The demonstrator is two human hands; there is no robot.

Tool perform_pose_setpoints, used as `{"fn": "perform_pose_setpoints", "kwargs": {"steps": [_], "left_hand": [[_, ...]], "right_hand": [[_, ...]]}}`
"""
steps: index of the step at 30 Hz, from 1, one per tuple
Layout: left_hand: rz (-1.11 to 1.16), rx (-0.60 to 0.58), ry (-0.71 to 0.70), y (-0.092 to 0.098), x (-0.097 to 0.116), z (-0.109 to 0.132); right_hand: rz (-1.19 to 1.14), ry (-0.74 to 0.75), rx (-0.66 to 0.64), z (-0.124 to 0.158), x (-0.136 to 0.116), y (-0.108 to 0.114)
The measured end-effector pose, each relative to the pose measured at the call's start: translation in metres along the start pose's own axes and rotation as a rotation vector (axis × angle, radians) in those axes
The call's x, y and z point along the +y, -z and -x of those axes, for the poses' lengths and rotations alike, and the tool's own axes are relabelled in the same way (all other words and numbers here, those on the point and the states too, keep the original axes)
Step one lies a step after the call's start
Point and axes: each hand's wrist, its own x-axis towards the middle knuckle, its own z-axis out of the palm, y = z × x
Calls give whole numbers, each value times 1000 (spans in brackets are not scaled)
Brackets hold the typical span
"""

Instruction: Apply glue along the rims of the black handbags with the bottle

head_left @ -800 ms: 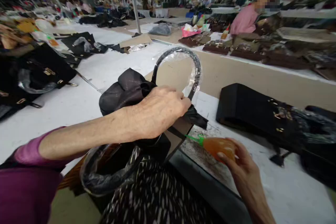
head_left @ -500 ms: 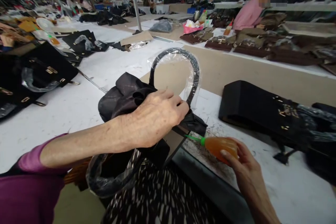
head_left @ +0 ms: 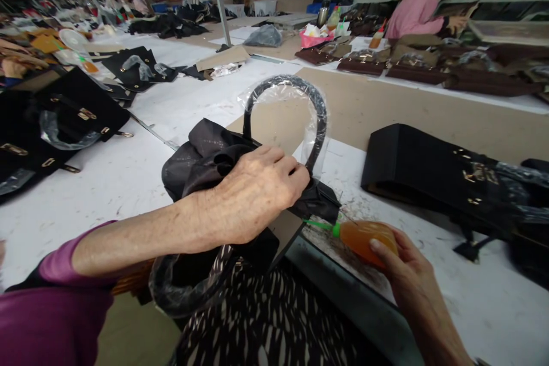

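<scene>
My left hand (head_left: pixel 261 194) is closed on the upper edge of a black handbag (head_left: pixel 206 148), its fingertips hidden behind the edge. The bag's dark lining bulges out to the left. One plastic-wrapped handle (head_left: pixel 319 108) arches up behind the hand; the other wrapped handle (head_left: pixel 165 291) hangs toward my lap. In my right hand (head_left: pixel 403 260) is a squeeze bottle (head_left: pixel 364 240) of amber liquid, lying on its side. Its thin green nozzle points left, with the tip close to the bag's edge below my left hand. Whether the tip touches cannot be made out.
A black handbag (head_left: pixel 420 166) lies on the table to the right, and more black bags (head_left: pixel 64 120) lie to the left. Brown bags (head_left: pixel 446 71) line the far side, near a person in pink (head_left: pixel 414 11). A metal post (head_left: pixel 220 0) rises behind a pink basket (head_left: pixel 316 38).
The bottle and my right hand sit slightly farther right, and the view has shifted a little. My left hand keeps its hold on the bag. The person in pink has raised a hand.
</scene>
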Motion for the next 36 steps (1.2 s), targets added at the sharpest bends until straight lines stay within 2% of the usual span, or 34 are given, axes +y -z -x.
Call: {"fn": "perform_pose_setpoints", "kwargs": {"steps": [11,20,28,36], "left_hand": [[-10,-57,15,0,-1,-2],[-6,-133,34,2,0,-6],[-24,-105,25,0,0,-5],[-13,-132,28,0,-1,-6]], "right_hand": [[-45,-67,-53,12,-6,-3],[9,-19,-115,29,-20,-6],[-53,-22,-130,40,-17,-8],[-104,-46,-176,50,-20,-9]]}}
